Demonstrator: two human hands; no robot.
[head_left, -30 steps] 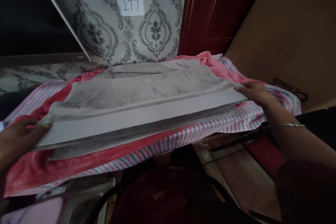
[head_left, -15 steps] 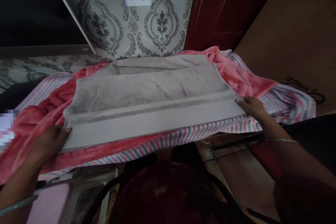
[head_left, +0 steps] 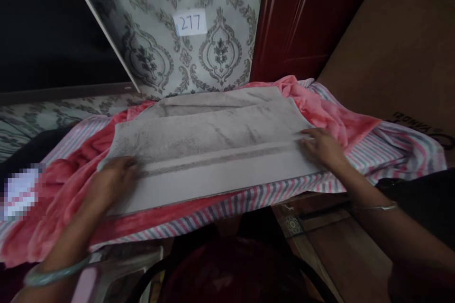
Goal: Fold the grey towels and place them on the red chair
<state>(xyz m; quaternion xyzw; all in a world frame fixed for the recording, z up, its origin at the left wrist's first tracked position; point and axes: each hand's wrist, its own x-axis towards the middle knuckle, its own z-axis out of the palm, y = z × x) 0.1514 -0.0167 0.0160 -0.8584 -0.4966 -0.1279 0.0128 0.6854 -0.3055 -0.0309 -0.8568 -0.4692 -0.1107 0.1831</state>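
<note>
Lying flat in front of the person, a folded gray plush cloth (head_left: 206,135) spans the middle of the covered surface, on top of a coral-pink plush blanket (head_left: 67,189), with a striped cloth (head_left: 398,144) beneath. A smooth pale band (head_left: 220,177) runs along the near edge of the gray cloth, below a darker stripe; at the rear, a second layer shows behind the front fold. Left hand (head_left: 113,182): positioned over the left end of the gray cloth, fingers curved toward its center; motion blur prevents me from telling whether they grip. Right hand (head_left: 323,149): positioned over the right end, fingertips blurred and directed inward; from my position, its grip likewise cannot be determined. A pale green bangle (head_left: 57,274) encircles the left wrist, a thin bracelet (head_left: 380,207) the right. Beyond the surface, a card marked 277 (head_left: 191,22) is fixed to damask wallpaper (head_left: 152,64), between a dark flat screen (head_left: 53,28) at left and a dark red panel (head_left: 298,19); a cardboard box (head_left: 398,47) stands at far right.
</note>
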